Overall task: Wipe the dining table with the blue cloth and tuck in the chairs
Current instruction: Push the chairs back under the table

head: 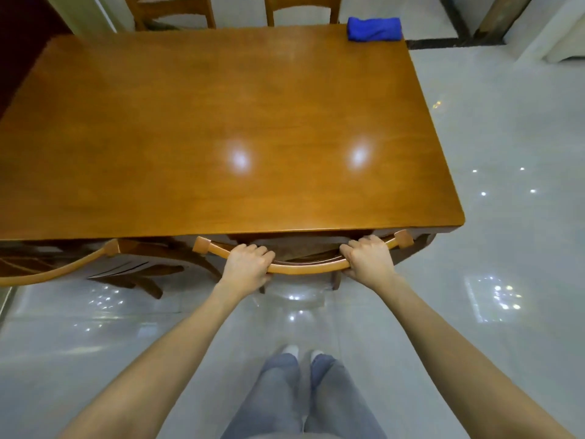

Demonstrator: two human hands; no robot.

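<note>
chair [304, 269] [63, 267] [171, 11] [300, 7] 4 | table [221, 122] 1 | blue cloth [374, 28] 1 | hand [247, 264] [368, 261] 2

A pale, glossy tiled floor [506, 236] fills the lower and right parts of the view, dotted with small bright reflections [498, 296] of lamps (thickest in a cluster near its right edge). Along the floor's far right edge runs a dark stone strip [443, 42], with a brownish post [503, 17] and a white base [550, 42] beyond it. At the far left corner stands a dark maroon panel [22, 36] beside a white frame [98, 14].
</note>
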